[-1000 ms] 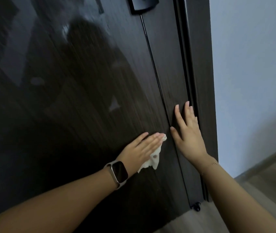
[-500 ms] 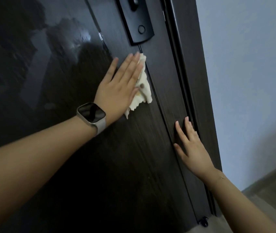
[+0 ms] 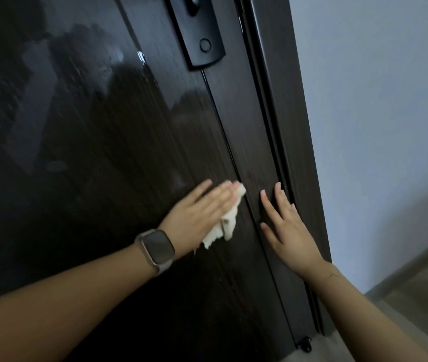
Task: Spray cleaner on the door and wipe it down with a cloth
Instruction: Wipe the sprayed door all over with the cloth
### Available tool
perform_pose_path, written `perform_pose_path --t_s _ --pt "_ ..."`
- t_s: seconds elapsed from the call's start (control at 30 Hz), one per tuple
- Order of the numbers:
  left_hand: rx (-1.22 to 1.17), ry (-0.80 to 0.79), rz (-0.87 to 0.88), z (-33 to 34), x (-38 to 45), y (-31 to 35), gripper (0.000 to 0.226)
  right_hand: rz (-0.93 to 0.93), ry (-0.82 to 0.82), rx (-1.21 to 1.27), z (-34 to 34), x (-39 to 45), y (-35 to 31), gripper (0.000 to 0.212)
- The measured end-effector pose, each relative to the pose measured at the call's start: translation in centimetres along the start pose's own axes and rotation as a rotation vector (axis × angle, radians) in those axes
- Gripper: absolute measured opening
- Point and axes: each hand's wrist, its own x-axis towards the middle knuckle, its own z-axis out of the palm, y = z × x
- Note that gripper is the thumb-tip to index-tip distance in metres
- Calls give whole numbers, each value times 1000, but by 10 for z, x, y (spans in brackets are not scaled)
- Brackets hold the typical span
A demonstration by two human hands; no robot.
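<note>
Mid-frame, our flat left hand (image 3: 197, 212) presses the soft, limp cloth (image 3: 227, 222) against the glossy, rigid door (image 3: 103, 152); our right hand (image 3: 289, 228), fingers straight, braces the door's edge, holding nothing.

Left hand (image 3: 197, 212), seemingly flat, on cloth (image 3: 227, 223)

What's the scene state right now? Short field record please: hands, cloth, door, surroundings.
left hand: left hand flat, fingers straight, pressing the crumpled cream cloth against the door; motion-blurred
right hand: right hand flat on the door's edge strip, holding nothing
door: glossy dark wood-grain door, black lock plate above the hands
wrist: square smartwatch on the left wrist
surroundings: pale wall to the right
spray bottle: not in view
</note>
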Motion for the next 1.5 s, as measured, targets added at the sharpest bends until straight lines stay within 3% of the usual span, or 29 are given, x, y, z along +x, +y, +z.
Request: perform_pose_path --t_s 0.17,0.27,0.33,0.4,0.5,0.6,0.7,0.8,0.9,1.07,1.17,1.27,1.4,1.5 --pt "-9 131 -326 -22 29 -89 57 12 5 -46 -1 -1 -5 75" --pt "-18 140 -417 -25 40 -92 60 9 -3 -34 -5 -2 -5 76" --pt "-59 120 -336 -20 40 -69 67 11 55 5 -16 -2 -5 72" --pt "-67 73 -187 -11 33 -43 74 39 211 72 -33 4 -9 67" --pt "-37 23 -82 -9 29 -32 67 11 350 63 -70 34 -16 63" --pt "-88 31 -106 -19 36 -53 73 -86 267 -36 -102 76 -17 65" --pt "-166 214 -206 -39 55 -88 65 -78 154 -62 -105 101 -9 75" --pt "-185 373 -272 -64 89 -124 54 -69 172 -93 -91 103 -5 80" --pt "-156 344 -210 -57 118 -133 58 -69 201 -76 -86 104 -2 79" --pt "-125 168 -176 -21 116 -111 62 -123 205 -50 -86 103 7 71" --pt "-189 206 -219 -22 110 -88 64 -142 216 -60 -86 103 11 70" --pt "-200 211 -146 -9 95 -37 70 -155 219 -56 -86 103 14 73" --pt "-179 30 30 17 66 51 87 -153 186 -14 -90 102 14 76" --pt "-155 -67 77 26 54 90 84 -143 169 -16 -92 100 11 76"
